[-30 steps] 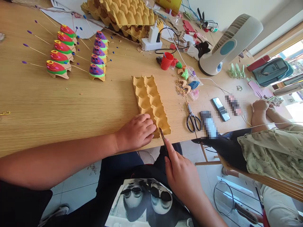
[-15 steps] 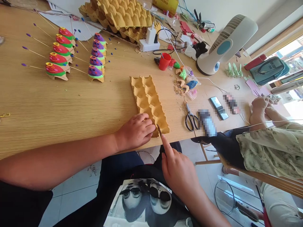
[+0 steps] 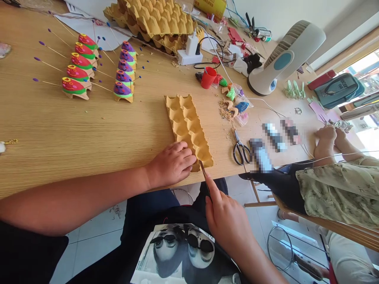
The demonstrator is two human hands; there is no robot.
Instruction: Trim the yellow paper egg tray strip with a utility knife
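A strip of yellow-brown egg carton (image 3: 189, 118), two cups wide, lies on the wooden table near its front edge. My left hand (image 3: 173, 163) rests over its near left part, fingers curled and holding it down. In my right hand (image 3: 226, 213) is a slim knife (image 3: 203, 170), gripped with the index finger stretched along it. The blade meets the near end of the carton, just right of my left fingertips. The handle is mostly hidden inside my right hand.
Painted carton pieces with stick feelers (image 3: 75, 86) stand in two rows at the left. Scissors (image 3: 240, 150), phones, a red cup (image 3: 208, 77) and a white fan (image 3: 284, 59) are to the right. Stacked egg trays (image 3: 160, 19) sit behind. Another person's hands (image 3: 328, 136) are at the far right.
My right hand has drawn the knife slightly toward me and to the right. My left hand stays on the carton. The whole view has shifted a little.
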